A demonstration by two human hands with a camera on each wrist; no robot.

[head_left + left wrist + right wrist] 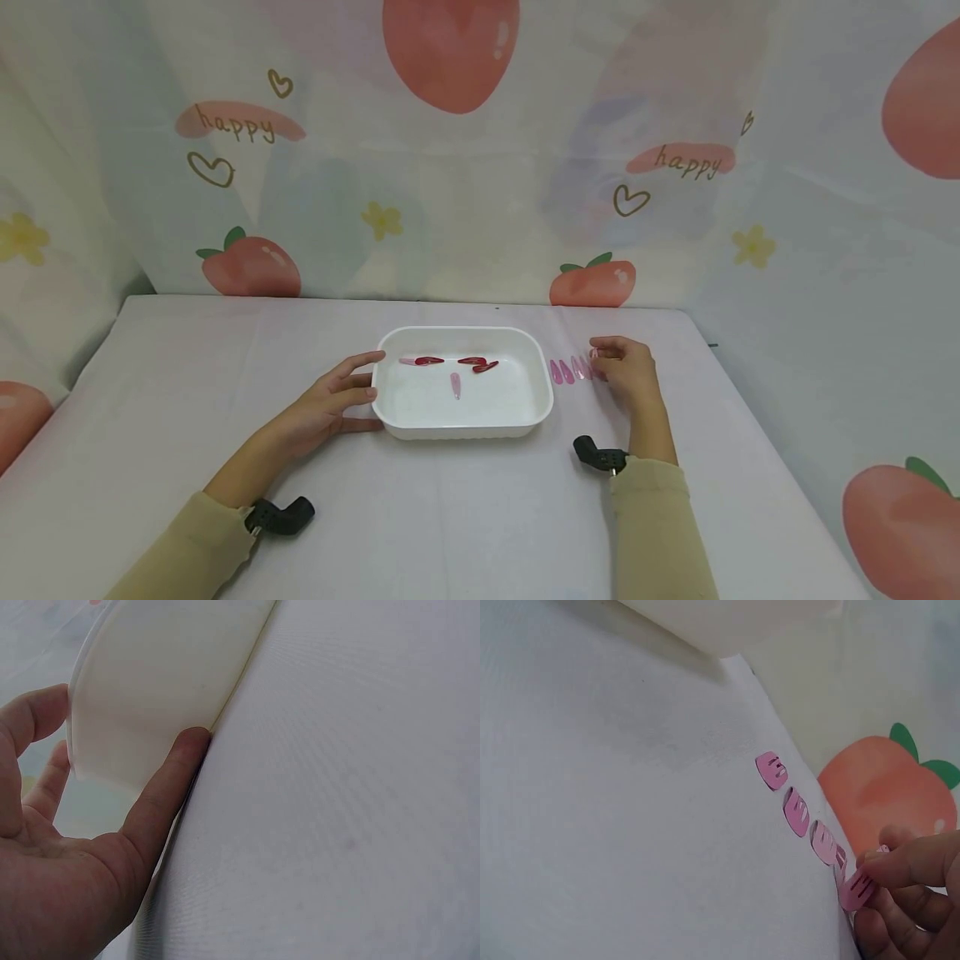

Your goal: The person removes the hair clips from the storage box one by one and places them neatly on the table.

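On the left of the worktop (487,517), the person's left hand (322,410) has its grip spread, fingers fairly straight against the left side of a white tray (450,421), thumb low on its wall. Inside lie a pink clip (407,362) by a red clip (429,361), another pink one (455,385) nearer the middle, and, further right, two touching red clips (472,361). Right of the tray runs a row of pink clips (567,372). At its right end, the right hand (628,371) pinches a pink hair clip (855,895) between thumb and finger.
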